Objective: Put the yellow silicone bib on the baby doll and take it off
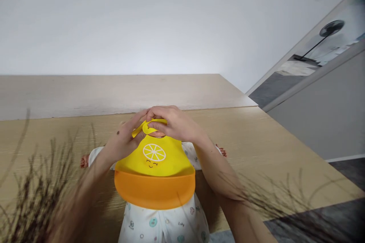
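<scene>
A doll [165, 226] in white printed clothes lies on its back on the wooden table [270, 148], its small hands sticking out at both sides. A yellow silicone bib [155, 169] with a lemon-slice face and an orange pocket lies over its chest. My left hand [125, 138] pinches one yellow neck strap of the bib above the doll's head. My right hand [172, 121] has its fingers closed on the other strap end, meeting the left hand there. The doll's head is hidden under my hands.
A white wall [142, 19] rises behind the table. To the right the table ends at a grey floor and a doorway with a standing fan [327, 30]. Blurred strands of dark hair hang in the foreground at the lower left and right.
</scene>
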Demonstrator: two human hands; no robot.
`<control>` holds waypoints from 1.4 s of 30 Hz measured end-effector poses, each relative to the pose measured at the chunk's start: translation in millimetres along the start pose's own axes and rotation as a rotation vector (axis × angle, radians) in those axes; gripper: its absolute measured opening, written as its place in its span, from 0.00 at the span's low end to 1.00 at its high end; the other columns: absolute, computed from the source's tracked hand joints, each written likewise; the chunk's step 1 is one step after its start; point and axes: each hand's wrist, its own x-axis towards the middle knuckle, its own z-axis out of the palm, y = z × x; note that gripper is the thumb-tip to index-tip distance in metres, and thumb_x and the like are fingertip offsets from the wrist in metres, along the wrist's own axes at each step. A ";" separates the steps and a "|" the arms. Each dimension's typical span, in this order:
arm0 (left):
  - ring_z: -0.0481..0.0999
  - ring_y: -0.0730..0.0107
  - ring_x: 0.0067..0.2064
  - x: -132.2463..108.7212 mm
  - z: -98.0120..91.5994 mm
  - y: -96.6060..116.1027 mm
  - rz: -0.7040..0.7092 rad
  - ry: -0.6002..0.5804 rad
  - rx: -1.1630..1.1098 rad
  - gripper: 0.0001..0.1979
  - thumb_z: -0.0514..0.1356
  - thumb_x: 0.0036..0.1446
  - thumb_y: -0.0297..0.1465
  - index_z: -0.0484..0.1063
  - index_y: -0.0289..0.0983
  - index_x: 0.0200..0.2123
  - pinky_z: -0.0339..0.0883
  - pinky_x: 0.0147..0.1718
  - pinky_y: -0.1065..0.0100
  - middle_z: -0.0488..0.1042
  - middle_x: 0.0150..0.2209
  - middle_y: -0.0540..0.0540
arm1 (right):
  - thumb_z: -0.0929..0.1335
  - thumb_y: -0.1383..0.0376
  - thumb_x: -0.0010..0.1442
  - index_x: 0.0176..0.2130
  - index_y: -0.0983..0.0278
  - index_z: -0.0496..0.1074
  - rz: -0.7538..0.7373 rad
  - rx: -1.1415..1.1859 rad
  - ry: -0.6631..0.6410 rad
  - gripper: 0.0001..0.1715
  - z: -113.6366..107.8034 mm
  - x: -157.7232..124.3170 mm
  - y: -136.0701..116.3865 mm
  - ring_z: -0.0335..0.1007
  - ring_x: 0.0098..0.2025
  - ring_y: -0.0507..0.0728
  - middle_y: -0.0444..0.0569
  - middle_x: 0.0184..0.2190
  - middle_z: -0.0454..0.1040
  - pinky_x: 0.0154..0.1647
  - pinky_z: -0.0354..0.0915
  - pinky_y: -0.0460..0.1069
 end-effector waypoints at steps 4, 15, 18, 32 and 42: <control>0.89 0.48 0.57 1.7 -0.4 10.2 -0.053 0.008 -0.005 0.27 0.65 0.67 0.35 0.76 0.44 0.68 0.82 0.63 0.49 0.90 0.54 0.40 | 0.72 0.64 0.72 0.42 0.59 0.73 0.046 -0.022 0.017 0.04 0.7 -0.5 -1.2 0.75 0.40 0.55 0.46 0.40 0.84 0.45 0.64 0.48; 0.90 0.45 0.49 4.0 -1.8 22.8 -0.152 -0.018 0.031 0.16 0.60 0.72 0.43 0.88 0.46 0.48 0.81 0.54 0.49 0.91 0.48 0.46 | 0.72 0.61 0.75 0.46 0.60 0.75 -0.038 -0.009 -0.011 0.04 -1.8 -8.5 -1.4 0.79 0.46 0.57 0.51 0.50 0.85 0.49 0.69 0.50; 0.89 0.41 0.47 2.6 -2.7 27.0 -0.139 -0.041 0.063 0.17 0.60 0.72 0.47 0.89 0.51 0.48 0.81 0.51 0.44 0.91 0.47 0.47 | 0.71 0.64 0.76 0.48 0.59 0.76 -0.041 -0.032 -0.015 0.03 -4.3 -13.1 -4.9 0.80 0.51 0.59 0.52 0.53 0.85 0.53 0.71 0.51; 0.89 0.45 0.55 -3.8 -4.8 24.6 -0.040 0.012 0.060 0.15 0.63 0.73 0.46 0.85 0.44 0.49 0.81 0.60 0.50 0.90 0.53 0.41 | 0.68 0.60 0.79 0.50 0.59 0.82 -0.009 -0.088 0.048 0.12 -4.9 -26.9 -9.2 0.83 0.54 0.61 0.54 0.53 0.85 0.59 0.76 0.53; 0.85 0.46 0.59 -7.5 -26.5 7.9 -0.105 0.324 0.160 0.20 0.63 0.72 0.52 0.84 0.44 0.52 0.78 0.65 0.48 0.88 0.56 0.40 | 0.73 0.30 0.68 0.39 0.58 0.82 0.343 -0.173 0.310 0.36 -88.4 -100.4 -18.9 0.75 0.34 0.60 0.55 0.34 0.82 0.35 0.71 0.54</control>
